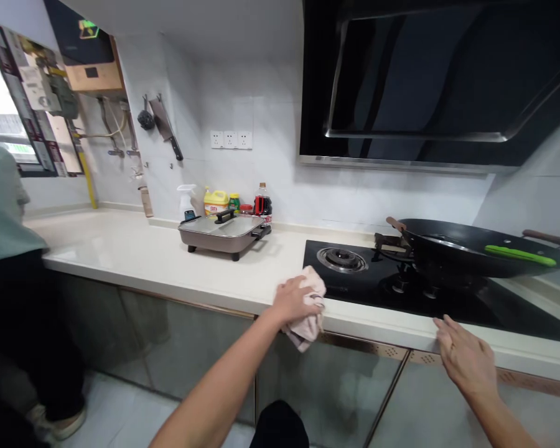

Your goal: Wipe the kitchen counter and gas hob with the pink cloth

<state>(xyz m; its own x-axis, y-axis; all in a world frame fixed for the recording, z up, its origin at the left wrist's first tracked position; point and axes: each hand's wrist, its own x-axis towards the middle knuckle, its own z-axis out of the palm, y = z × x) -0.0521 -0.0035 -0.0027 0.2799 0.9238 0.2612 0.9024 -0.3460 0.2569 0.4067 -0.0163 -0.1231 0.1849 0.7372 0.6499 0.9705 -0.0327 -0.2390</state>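
Note:
My left hand is closed around a pale pink cloth at the front edge of the white countertop. Part of the cloth hangs over that edge, and its top lies beside the left corner of the black gas stove. Farther right, my right hand rests with outstretched fingers on the counter's front edge, just before the stove. It holds nothing. A large black wok sits on the right burner, with a bright green-handled utensil lying across it.
A lidded electric pan stands on the counter, with a spray bottle, a yellow jug and a dark sauce bottle behind it. The range hood overhangs the stove. Another person stands at the left.

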